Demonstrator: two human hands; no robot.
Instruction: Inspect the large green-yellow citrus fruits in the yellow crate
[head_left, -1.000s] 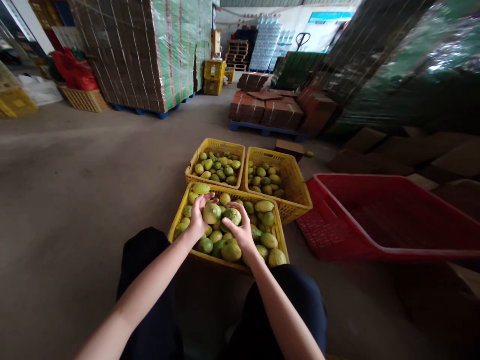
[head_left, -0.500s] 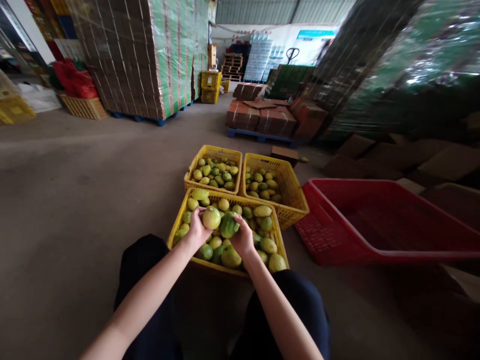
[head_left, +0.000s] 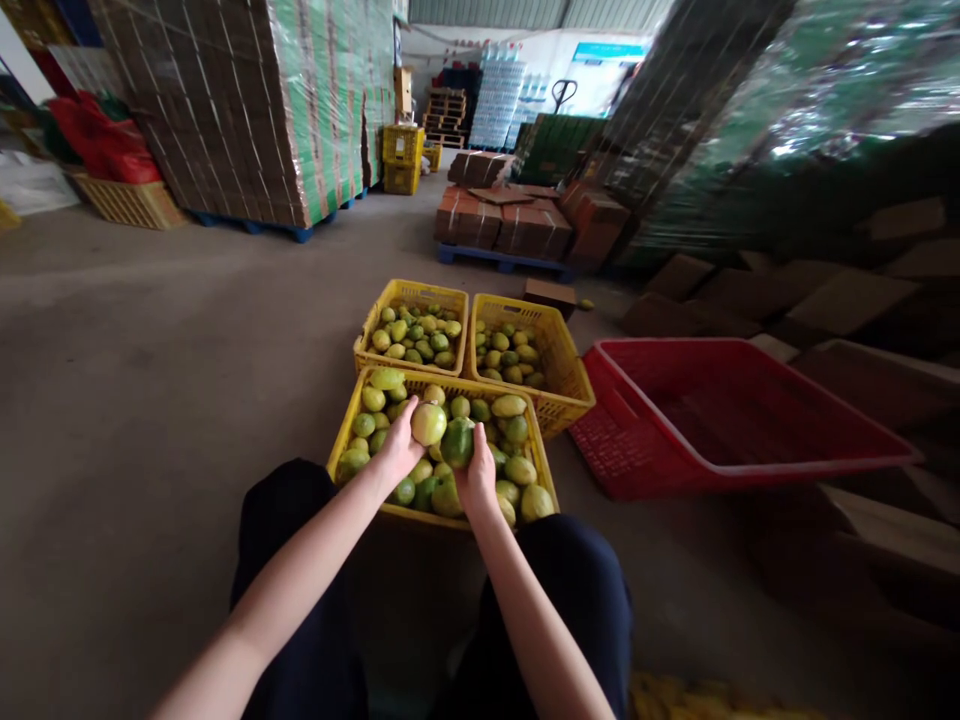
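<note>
My left hand (head_left: 401,442) is closed round a pale yellow-green citrus fruit (head_left: 428,424), which looks like a lemon. In my right hand (head_left: 479,476) sits a darker green citrus fruit (head_left: 457,443), close beside the first one. Both fruits are held over the near yellow crate (head_left: 345,425), which holds many green and yellow fruits of differing sizes. Behind it stand a far left yellow crate (head_left: 363,340) and a far right yellow crate (head_left: 574,375), each with smaller fruits inside. My forearms hide part of the near crate's front edge.
A large red basket (head_left: 637,440) stands to the right, by flattened cardboard (head_left: 847,295). Ahead, a blue pallet (head_left: 499,260) bears stacked cartons (head_left: 532,232). A wrapped carton stack (head_left: 217,110) rises at left. My knees flank the near crate.
The view has shifted a little, so the crates sit slightly left and higher. The right hand has turned the green fruit, with fingers now more upright; both fruits stay held.
</note>
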